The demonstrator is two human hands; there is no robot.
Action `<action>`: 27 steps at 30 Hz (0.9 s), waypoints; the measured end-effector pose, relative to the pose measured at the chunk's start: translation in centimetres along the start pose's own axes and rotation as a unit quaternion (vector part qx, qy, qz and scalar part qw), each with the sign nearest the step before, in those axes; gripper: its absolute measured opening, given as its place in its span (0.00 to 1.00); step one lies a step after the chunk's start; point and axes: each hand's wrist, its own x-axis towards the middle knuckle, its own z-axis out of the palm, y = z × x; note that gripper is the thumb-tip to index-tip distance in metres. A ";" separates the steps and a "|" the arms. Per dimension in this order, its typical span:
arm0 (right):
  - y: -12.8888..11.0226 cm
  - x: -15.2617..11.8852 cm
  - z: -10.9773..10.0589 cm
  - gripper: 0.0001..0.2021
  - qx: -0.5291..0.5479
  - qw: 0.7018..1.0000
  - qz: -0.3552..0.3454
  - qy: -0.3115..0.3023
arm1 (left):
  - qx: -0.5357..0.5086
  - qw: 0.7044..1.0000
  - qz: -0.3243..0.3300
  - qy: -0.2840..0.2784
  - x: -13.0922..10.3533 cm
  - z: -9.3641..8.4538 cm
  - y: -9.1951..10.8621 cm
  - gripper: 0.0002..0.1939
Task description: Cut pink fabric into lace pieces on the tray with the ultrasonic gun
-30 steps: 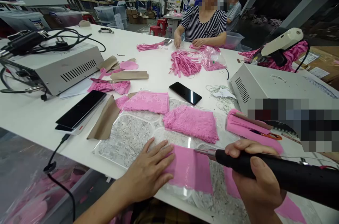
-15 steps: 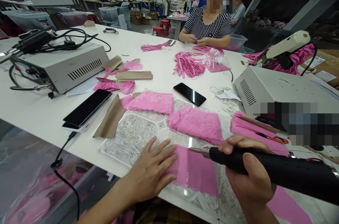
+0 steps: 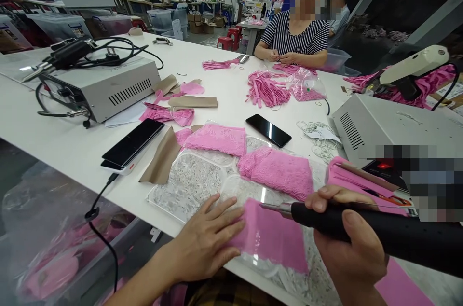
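Observation:
My left hand (image 3: pixel 208 236) lies flat with its fingers spread, the fingertips on the left edge of a pink fabric piece (image 3: pixel 277 238). That piece rests on a clear sheet over a speckled grey mat (image 3: pixel 193 178). In my right hand (image 3: pixel 352 241) is a black handheld tool (image 3: pixel 336 221) with a metal tip, which points left at the upper part of the pink piece. Whether the tip touches the fabric I cannot tell. Behind it lie a pink lace stack (image 3: pixel 277 171) and another lace piece (image 3: pixel 219 139).
A black phone (image 3: pixel 268 130) lies beyond the lace. Grey boxes stand at left (image 3: pixel 115 86) and right (image 3: pixel 383 122). Dark phones (image 3: pixel 133 144) are at the left edge. A person in a striped top (image 3: pixel 292 38) sits across the table, by pink strap bundles (image 3: pixel 267 89).
The whole view has shifted, so table items appear further right. Both hands keep nearly the same pose, with the tool tip still over the upper part of the pink piece.

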 end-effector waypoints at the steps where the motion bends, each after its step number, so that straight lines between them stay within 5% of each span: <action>1: 0.0 -0.1 0.3 0.03 0.004 1.000 0.007 -0.005 | -0.006 1.000 0.003 0.002 -0.3 -0.1 0.0 0.19; 27: 0.7 -1.3 1.8 0.04 0.024 0.997 0.049 -0.057 | -0.072 0.997 -0.006 0.022 -2.8 -0.5 0.2 0.17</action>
